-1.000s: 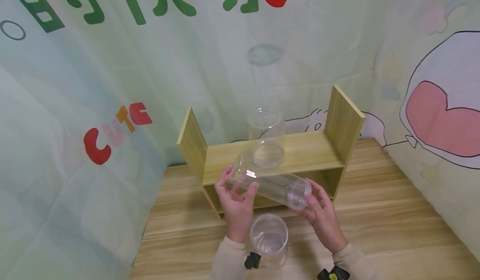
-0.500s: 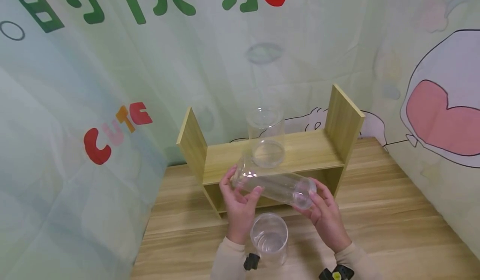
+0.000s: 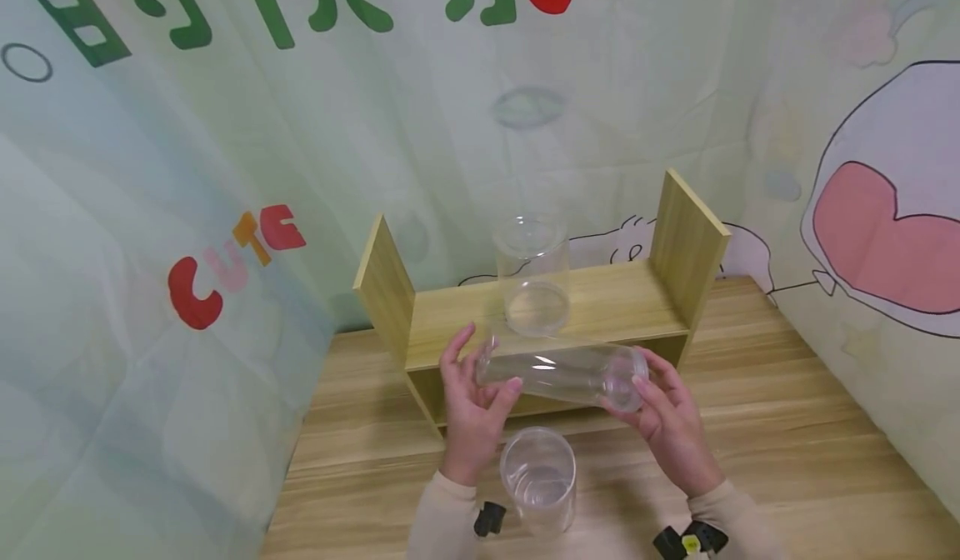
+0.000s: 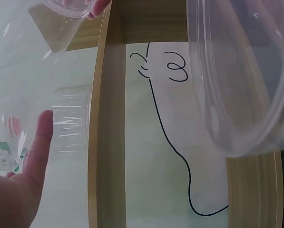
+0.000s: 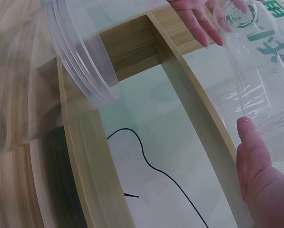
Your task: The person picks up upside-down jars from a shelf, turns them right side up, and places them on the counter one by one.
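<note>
A long clear cylindrical jar (image 3: 558, 372) lies nearly level in the air, held between both hands in front of the shelf. My left hand (image 3: 474, 414) holds its left end, the thumb on the near side and the fingers behind. At the other end, my right hand (image 3: 667, 427) grips the ringed end with thumb and fingers. Through the jar's wall in the right wrist view, the green backdrop lettering shows. A second clear jar (image 3: 538, 489), open at the top, stands on the table below the hands. Another clear jar (image 3: 532, 272) is upright on the shelf.
A small wooden shelf (image 3: 607, 297) with two raised side panels stands at the back of the wood-grain table (image 3: 780, 427). A printed cloth backdrop (image 3: 420, 135) hangs behind and at both sides. Black devices are strapped to both wrists.
The held jar has turned from slanting down to the right to nearly level. My right hand has shifted right with its end; the left hand has moved little. The other jars stay put.
</note>
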Motion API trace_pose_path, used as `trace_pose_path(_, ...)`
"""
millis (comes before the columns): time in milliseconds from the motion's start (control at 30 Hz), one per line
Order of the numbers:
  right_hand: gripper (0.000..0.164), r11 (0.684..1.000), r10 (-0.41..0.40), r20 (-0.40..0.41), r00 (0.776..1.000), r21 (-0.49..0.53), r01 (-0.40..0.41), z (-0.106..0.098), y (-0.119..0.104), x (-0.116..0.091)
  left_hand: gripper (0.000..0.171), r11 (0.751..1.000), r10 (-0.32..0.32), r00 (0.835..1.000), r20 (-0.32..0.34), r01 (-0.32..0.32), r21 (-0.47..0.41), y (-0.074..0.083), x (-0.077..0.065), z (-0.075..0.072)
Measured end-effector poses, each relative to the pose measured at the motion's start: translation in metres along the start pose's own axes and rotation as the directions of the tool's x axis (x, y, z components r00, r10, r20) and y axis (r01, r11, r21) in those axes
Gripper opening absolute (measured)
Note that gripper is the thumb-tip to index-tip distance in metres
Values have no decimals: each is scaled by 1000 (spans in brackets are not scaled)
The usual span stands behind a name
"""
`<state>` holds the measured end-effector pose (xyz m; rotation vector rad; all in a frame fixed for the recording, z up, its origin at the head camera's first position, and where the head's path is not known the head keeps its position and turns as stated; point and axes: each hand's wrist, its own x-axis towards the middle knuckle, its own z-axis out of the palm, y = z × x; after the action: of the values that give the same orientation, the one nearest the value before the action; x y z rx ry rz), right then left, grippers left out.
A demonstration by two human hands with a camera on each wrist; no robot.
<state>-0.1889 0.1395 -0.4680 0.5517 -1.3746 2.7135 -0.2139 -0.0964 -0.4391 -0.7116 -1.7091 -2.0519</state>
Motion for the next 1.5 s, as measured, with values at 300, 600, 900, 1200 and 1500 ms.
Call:
trace_pose_path(300,39,998,-20,-4,1000,-59,19,-10,-18,4,66,984,80,993,-87,-65,164,23,15,-15)
trace_pose_path(600,41,989,-40,-48,998,-144,33,-19,-27,2,62,916,251,957,-144,-187,355,51,36,-42)
trace_pose_path(900,43,989,-85,-57,995,-127,77,-28,-37,-1,56,866,358,924,-137,-274,417,63,49,-54)
trace_pose_path(1200,44,977,-97,-102,990,-197,76,-35,-53,-6,47,801,471,871,-144,-353,484,73,63,-64)
trace_pose_path(1500,43,940,-171,-115,979,-317,127,-41,-58,-11,47,810,449,875,-179,-314,495,72,66,-80)
